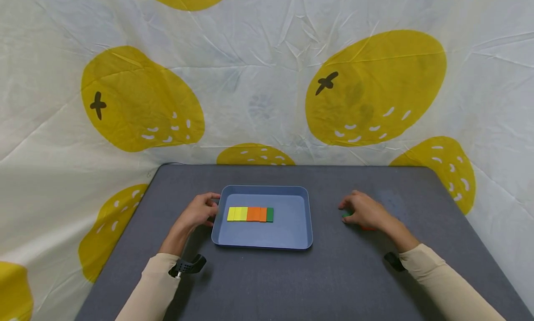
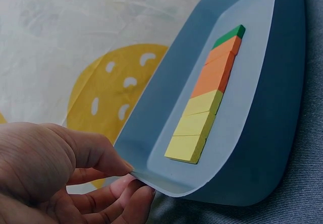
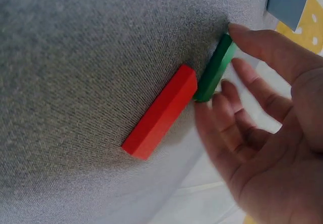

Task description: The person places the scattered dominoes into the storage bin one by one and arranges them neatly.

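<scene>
At the left end of the blue tray [image 1: 288, 219], my left hand [image 1: 201, 211] grips the rim. The left wrist view shows the thumb on that rim [image 2: 166, 189] and curled fingers outside it. Inside the tray lies a row of flat blocks touching side by side: yellow [image 1: 237, 214], orange [image 1: 256, 214], then green [image 1: 270, 214]. To the right of the tray, my right hand [image 1: 367, 210] pinches a green block [image 3: 216, 68] end to end, between thumb and a fingertip. A red block [image 3: 162, 114] lies close by on the table, mostly hidden under the hand in the head view.
The dark grey table [image 1: 271, 284] carries the tray near its middle. Behind it hangs a pale cloth [image 1: 258, 93] printed with large yellow shapes. A dark band [image 1: 189, 264] circles the left wrist, and another [image 1: 394, 261] the right.
</scene>
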Demonstrator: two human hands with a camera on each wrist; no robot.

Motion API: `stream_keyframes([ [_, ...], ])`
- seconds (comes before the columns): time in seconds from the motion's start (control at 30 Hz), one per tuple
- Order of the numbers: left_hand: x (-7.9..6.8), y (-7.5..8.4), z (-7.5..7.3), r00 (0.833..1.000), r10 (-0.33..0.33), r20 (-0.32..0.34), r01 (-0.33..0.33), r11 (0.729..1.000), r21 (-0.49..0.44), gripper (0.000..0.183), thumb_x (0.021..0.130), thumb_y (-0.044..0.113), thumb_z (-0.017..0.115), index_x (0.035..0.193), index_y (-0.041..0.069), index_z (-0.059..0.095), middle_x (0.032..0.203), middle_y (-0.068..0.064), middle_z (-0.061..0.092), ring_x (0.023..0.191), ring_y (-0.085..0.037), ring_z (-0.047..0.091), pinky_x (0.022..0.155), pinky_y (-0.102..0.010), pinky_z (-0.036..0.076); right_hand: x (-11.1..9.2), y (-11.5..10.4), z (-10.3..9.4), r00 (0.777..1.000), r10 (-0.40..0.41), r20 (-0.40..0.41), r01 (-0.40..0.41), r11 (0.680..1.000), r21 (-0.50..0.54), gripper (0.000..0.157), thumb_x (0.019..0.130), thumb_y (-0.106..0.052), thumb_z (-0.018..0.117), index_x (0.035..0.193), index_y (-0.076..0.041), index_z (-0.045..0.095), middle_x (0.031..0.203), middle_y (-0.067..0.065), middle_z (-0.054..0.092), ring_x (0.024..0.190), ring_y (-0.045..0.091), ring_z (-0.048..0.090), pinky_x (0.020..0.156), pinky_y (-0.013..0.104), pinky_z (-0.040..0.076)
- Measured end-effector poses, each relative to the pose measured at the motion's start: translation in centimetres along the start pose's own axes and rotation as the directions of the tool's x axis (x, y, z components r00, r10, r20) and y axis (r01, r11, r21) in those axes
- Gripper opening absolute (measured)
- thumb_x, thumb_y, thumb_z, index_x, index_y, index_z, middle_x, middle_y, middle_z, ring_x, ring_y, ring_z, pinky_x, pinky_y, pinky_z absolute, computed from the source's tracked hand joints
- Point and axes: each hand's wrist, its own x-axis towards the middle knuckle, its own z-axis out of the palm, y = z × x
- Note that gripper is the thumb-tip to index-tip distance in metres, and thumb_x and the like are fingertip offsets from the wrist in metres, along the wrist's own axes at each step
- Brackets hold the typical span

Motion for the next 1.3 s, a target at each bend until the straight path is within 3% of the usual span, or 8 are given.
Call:
stream_keyframes([
  [0.17,0.1,-0.1,0.0,1.0,-0.002,0.003,0.002,1.0,-0.005,0.051,0.094,0.001,0.054,0.145,0.001,0.05,0.102,-0.016,0.059,0.083,-0.026,0.06,0.064,-0.039,0.057,0.1,0.0,0.2,0.998,-0.06,-0.008,0.06,0.998,0.035,0.03,0.082,-0.008,0.082,0.11,-0.004,0.072,0.109,0.011,0.06,0.1,0.029,0.057,0.085,0.049,0.048],
  [0.37,0.0,0.1,0.0,1.0,-0.003,-0.001,0.003,1.0,-0.006,0.051,0.094,0.001,0.055,0.145,0.001,0.05,0.102,-0.016,0.059,0.084,-0.027,0.061,0.065,-0.039,0.057,-0.2,0.6,-0.1,0.998,0.052,-0.017,-0.053,0.998,-0.024,0.043,0.08,-0.024,0.086,0.114,-0.003,0.07,0.11,0.012,0.06,0.096,0.026,0.059,0.078,0.045,0.051],
  [0.5,0.0,0.0,0.1,1.0,-0.002,-0.004,0.002,1.0,0.004,0.051,0.095,0.002,0.055,0.145,0.001,0.05,0.102,-0.015,0.059,0.084,-0.027,0.061,0.065,-0.039,0.057,-0.4,1.2,-0.4,0.995,0.099,0.025,-0.099,0.995,-0.019,0.046,0.08,-0.027,0.086,0.115,-0.001,0.07,0.109,0.011,0.061,0.093,0.024,0.061,0.078,0.046,0.053],
  [0.87,0.0,-0.2,0.2,1.0,0.012,0.002,-0.012,1.0,-0.001,0.051,0.095,0.001,0.055,0.146,0.0,0.05,0.103,-0.017,0.059,0.082,-0.026,0.061,0.065,-0.039,0.057,-0.4,1.1,-0.4,0.993,0.102,0.052,-0.102,0.995,0.005,0.045,0.081,-0.024,0.086,0.116,0.0,0.07,0.107,0.011,0.062,0.092,0.024,0.065,0.076,0.043,0.055],
  [1.3,-0.1,-0.1,0.2,1.0,0.012,-0.004,-0.012,1.0,0.001,0.05,0.095,0.0,0.055,0.145,0.0,0.05,0.103,-0.017,0.059,0.081,-0.026,0.061,0.064,-0.039,0.057,0.3,-0.3,-0.8,0.999,0.019,0.036,-0.019,1.0,0.013,0.041,0.083,-0.025,0.084,0.114,-0.002,0.071,0.106,0.01,0.066,0.089,0.019,0.066,0.078,0.043,0.055],
])
